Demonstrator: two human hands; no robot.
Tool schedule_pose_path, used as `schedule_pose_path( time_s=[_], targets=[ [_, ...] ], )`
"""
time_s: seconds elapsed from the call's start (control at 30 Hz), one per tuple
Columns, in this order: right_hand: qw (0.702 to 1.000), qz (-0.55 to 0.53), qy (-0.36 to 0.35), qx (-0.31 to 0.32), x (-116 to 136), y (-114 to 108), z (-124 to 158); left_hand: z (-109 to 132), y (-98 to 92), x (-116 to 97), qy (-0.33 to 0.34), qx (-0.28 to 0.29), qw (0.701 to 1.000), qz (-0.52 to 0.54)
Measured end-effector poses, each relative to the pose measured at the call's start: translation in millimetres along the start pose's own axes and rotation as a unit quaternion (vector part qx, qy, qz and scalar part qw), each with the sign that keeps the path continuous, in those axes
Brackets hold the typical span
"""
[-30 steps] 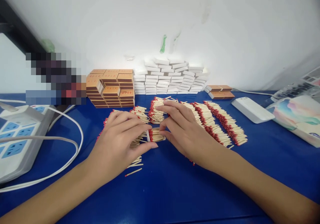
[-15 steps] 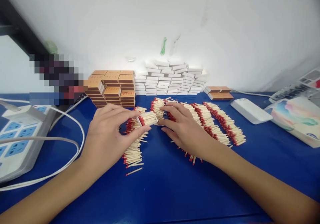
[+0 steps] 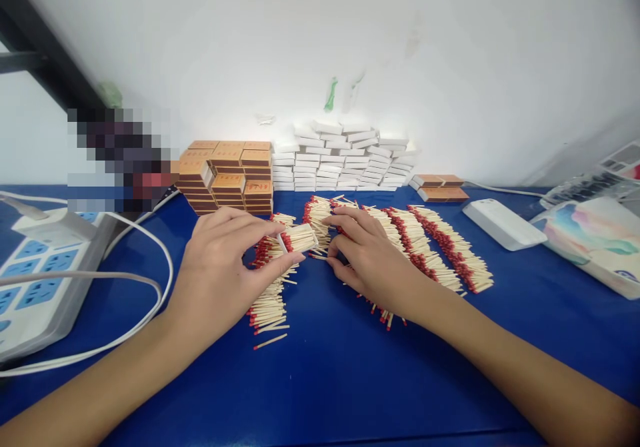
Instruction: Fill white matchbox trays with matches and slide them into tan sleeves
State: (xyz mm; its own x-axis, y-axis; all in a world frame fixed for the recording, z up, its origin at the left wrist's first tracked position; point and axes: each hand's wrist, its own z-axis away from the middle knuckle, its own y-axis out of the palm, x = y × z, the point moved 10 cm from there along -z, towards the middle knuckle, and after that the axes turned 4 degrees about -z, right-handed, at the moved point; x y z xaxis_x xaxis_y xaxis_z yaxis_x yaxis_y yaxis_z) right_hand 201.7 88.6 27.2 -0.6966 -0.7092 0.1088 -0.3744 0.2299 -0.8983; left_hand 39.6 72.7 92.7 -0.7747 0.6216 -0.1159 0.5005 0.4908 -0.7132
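Left hand (image 3: pixel 225 260) pinched the match-filled tray (image 3: pixel 283 244) above the left pile (image 3: pixel 270 304), right hand (image 3: pixel 373 254) curled by the next pile (image 3: pixel 316 212), hold unclear; over-tilting the tray likely risked spilling its matches (image 3: pixel 300 237).

One camera sits on the person's head. It looks forward and a bit down, between the left arm (image 3: pixel 110 374) and right arm (image 3: pixel 520 360), which come in from the bottom corners. The left hand (image 3: pixel 220 260) and right hand (image 3: pixel 373 257) are close, near the middle. The blue table (image 3: pixel 325 394) fills the low part, and the pale wall (image 3: pixel 240 40) farther back fills the top. The view is wide, reaching the power strip (image 3: pixel 47 287) at the left edge.
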Motion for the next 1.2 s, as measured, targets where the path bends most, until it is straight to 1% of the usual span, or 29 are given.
schedule_pose_path(
  time_s=[0.13,0.23,0.33,0.43,0.5,0.57,0.7,0.77,0.9,1.03,1.2],
  targets=[
    [1.000,0.012,-0.001,0.010,0.8,2.0,0.0,0.8,-0.3,-1.1,0.002,0.003,1.000,-0.004],
    [1.000,0.017,-0.006,0.009,1.8,-2.4,0.9,0.2,-0.2,-0.3,0.004,0.006,1.000,-0.007],
    [1.000,0.013,-0.012,-0.005,2.0,-15.7,2.4,-0.6,3.0,0.7,0.016,0.017,1.000,-0.021],
    [0.999,-0.012,-0.010,-0.035,2.5,-34.8,3.3,0.5,9.1,1.0,0.027,0.034,0.999,-0.028],
    [0.998,-0.040,-0.002,-0.053,4.5,-44.5,2.8,1.9,12.6,-0.2,0.027,0.045,0.999,-0.015],
    [0.996,-0.068,0.001,-0.062,10.4,-48.8,1.2,3.3,14.8,-3.0,0.025,0.052,0.998,0.007],
    [0.994,-0.090,-0.016,-0.060,28.5,-45.7,-2.5,5.9,16.4,-12.8,0.034,0.061,0.996,0.047],
    [0.994,-0.089,-0.022,-0.052,33.2,-42.2,-3.3,7.4,16.5,-16.4,0.041,0.060,0.996,0.059],
    [0.994,-0.099,-0.031,-0.042,33.4,-39.6,-2.4,9.5,17.3,-16.7,0.040,0.060,0.995,0.070],
    [0.993,-0.107,-0.029,-0.048,29.3,-42.7,-1.3,9.1,19.0,-15.3,0.034,0.067,0.995,0.071],
    [0.993,-0.106,-0.037,-0.035,29.7,-41.1,-1.3,8.5,18.8,-19.5,0.054,0.063,0.994,0.071]
  ],
)
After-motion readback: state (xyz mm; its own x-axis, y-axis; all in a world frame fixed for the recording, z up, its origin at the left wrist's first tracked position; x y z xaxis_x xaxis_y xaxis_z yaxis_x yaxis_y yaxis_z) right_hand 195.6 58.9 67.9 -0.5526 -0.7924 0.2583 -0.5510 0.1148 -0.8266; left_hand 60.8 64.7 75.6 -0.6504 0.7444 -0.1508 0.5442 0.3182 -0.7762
